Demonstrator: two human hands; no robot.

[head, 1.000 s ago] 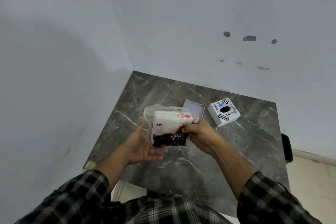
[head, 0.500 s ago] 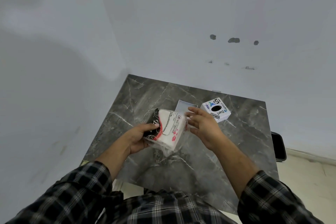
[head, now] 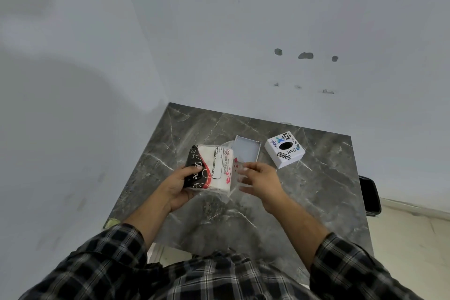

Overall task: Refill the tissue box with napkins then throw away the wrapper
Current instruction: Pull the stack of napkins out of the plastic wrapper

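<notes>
A: At left, over the near-middle of the bench [head: 316, 190], the left hand [head: 181, 184] has its fingers [head: 192, 171] wrapped around the dark end of the napkin pack [head: 214, 169], held up off the surface. Wrapper [head: 233, 178] is on it, clear plastic loose at the right end.

B: And the right hand [head: 261, 181]?

A: Just right of the pack, at the open plastic end. Fingers look loosely curled on the clear film, but it's blurred, so I can't tell if they pinch it or only touch.

B: Box?

A: Further right and farther back: the open white tray [head: 246, 151], empty as far as shows, just behind the right hand. Right of that, apart from it, the printed tissue box lid [head: 285, 150] with the round hole, sitting on the bench.

B: Progress?

A: Early, I'd say. Box is opened, pack is in hand. Napkins aren't out of the wrapper yet, nothing is in the tray, lid is off, wrapper not binned. No bin in view.
</notes>
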